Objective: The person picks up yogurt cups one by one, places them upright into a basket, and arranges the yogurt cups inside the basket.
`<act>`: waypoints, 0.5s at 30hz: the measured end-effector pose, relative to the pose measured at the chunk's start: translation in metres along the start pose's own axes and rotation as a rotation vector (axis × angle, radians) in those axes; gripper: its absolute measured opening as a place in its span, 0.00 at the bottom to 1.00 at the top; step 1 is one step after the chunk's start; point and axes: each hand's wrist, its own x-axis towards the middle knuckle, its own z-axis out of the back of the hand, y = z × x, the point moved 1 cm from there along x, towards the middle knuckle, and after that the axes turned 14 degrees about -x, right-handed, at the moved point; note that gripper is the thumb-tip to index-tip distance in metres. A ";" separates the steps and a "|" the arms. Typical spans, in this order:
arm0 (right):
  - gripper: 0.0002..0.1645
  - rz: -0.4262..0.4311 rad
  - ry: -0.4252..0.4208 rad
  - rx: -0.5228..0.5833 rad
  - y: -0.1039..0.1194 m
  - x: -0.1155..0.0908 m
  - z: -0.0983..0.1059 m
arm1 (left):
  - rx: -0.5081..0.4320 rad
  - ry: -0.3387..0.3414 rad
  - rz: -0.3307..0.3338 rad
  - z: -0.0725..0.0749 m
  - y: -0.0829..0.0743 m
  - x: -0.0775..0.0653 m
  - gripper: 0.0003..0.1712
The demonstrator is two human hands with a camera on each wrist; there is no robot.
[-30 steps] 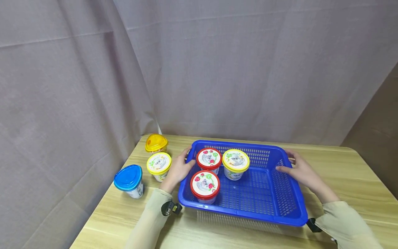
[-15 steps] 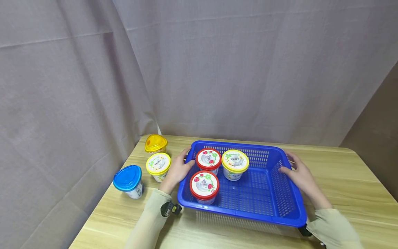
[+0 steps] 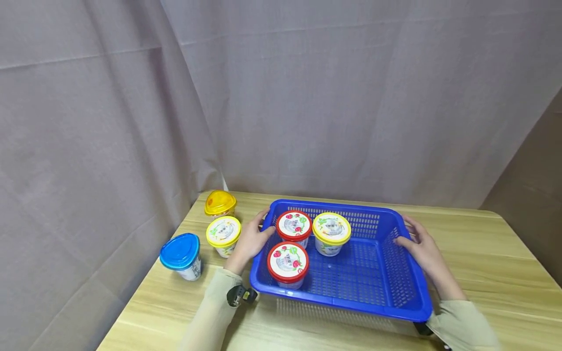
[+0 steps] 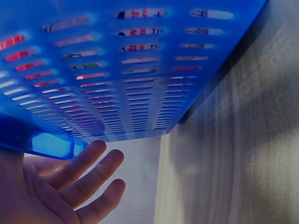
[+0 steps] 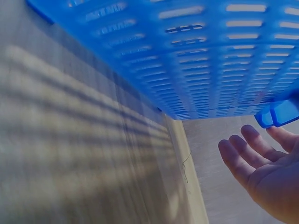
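Observation:
A blue plastic basket (image 3: pixel 351 297) stands on the wooden table, with three tubs inside at its left end. Two are red-lidded tubs (image 3: pixel 288 263) with a berry print; the third is a yellow-lidded tub (image 3: pixel 331 229). At the left end my left hand (image 3: pixel 252 240) holds the rim, thumb over it and fingers outside. My right hand (image 3: pixel 425 251) holds the opposite end the same way, its thumb reaching inside. In the left wrist view, the remaining fingers (image 4: pixel 96 179) spread below the rim, off the slotted wall. Red print shows through the slots.
Left of the basket stand a yellow-lidded tub (image 3: pixel 224 234), a blue-lidded cup (image 3: pixel 181 253) and an orange-lidded cup (image 3: pixel 220 202). A grey curtain (image 3: pixel 307 97) hangs behind the table (image 3: pixel 487 253) and along its left side.
My right hand has shifted slightly at the basket's right end, its wrist and sleeve swinging inward to the left. The left hand, basket and tubs stay nearly where they were.

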 end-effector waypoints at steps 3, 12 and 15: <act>0.44 -0.016 -0.009 0.001 -0.003 0.000 0.000 | 0.004 0.000 -0.006 0.000 0.001 0.000 0.35; 0.44 -0.037 -0.021 0.028 -0.005 0.000 -0.002 | 0.065 0.020 -0.024 0.003 -0.007 -0.002 0.33; 0.44 -0.056 -0.023 0.025 -0.004 -0.001 -0.002 | 0.089 0.021 -0.038 0.003 -0.010 -0.001 0.32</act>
